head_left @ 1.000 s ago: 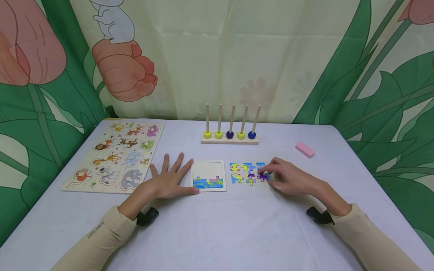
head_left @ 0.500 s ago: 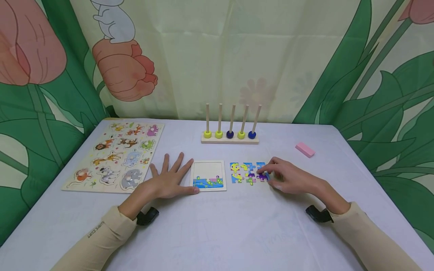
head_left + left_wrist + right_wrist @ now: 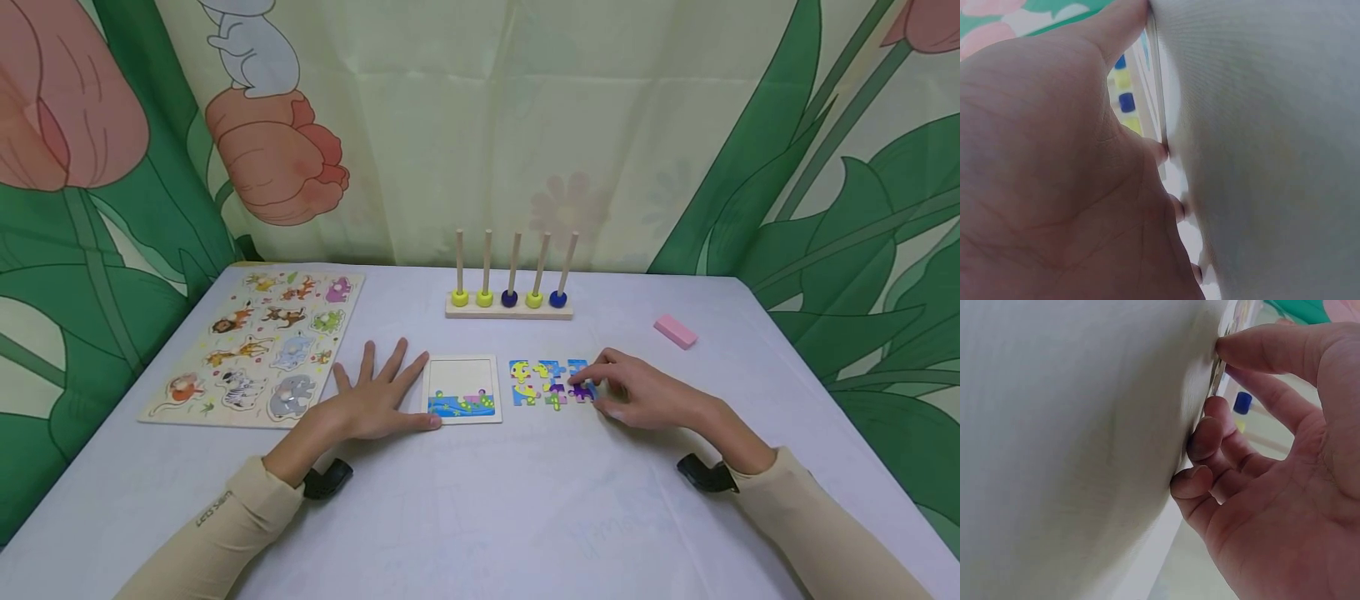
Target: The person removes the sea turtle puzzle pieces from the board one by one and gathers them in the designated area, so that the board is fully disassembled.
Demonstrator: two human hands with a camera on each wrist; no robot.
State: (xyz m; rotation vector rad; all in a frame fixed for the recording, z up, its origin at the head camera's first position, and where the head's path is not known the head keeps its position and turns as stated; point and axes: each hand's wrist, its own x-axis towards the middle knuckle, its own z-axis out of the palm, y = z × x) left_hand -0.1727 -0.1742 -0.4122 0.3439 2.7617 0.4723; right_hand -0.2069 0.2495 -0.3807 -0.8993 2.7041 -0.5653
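My left hand [image 3: 367, 407] lies with fingers spread at the left side of a small square puzzle tray [image 3: 462, 359]. Its thumb touches the tray's lower left corner and the index finger its upper left edge. Blue and pink puzzle pieces [image 3: 456, 406] fill the tray's lower part. To its right, loose jigsaw pieces [image 3: 525, 394] lie in rows on the table. My right hand [image 3: 645, 393] pinches a purple puzzle piece [image 3: 581, 390] at the right end between thumb and index finger, low at the tabletop. In the right wrist view its other fingers [image 3: 1205, 439] curl against the cloth.
An animal puzzle board [image 3: 225, 333] lies at the left. Behind the tray stands a wooden peg rack [image 3: 510, 312] with yellow and dark blue beads. A pink block [image 3: 676, 332] sits at the right. A printed curtain [image 3: 465, 125] closes off the table's far side.
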